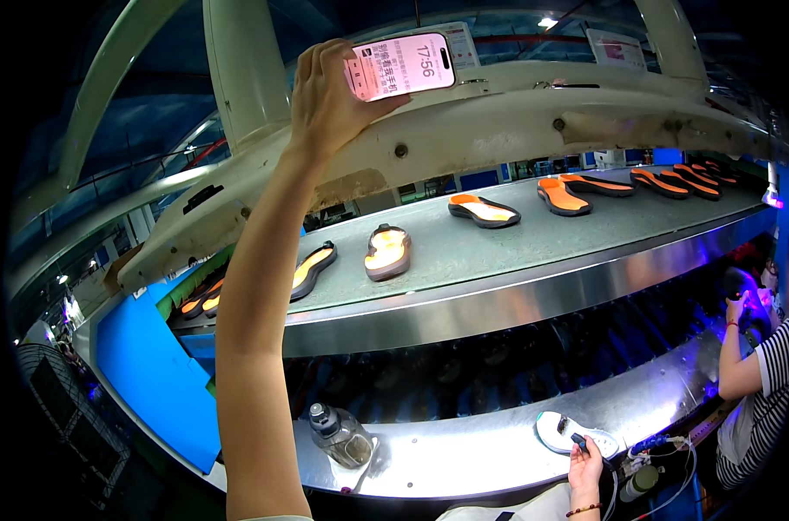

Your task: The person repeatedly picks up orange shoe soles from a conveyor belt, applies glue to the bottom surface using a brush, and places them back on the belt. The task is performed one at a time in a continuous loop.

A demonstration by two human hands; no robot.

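Note:
My left arm is raised high, and my left hand is closed round a phone with a lit pink screen, held sideways near the top of the view. At the lower right, my right hand, with a beaded bracelet at its wrist, grips a small dark brush-like tool. The tool's head is over a white shoe sole lying on the metal ledge; I cannot tell whether it touches.
Beyond the ledge, several orange and black shoe soles lie along a green conveyor belt. A grey translucent bottle stands on the ledge. Cables hang at the right, near a co-worker in a striped top. A blue panel is at the left.

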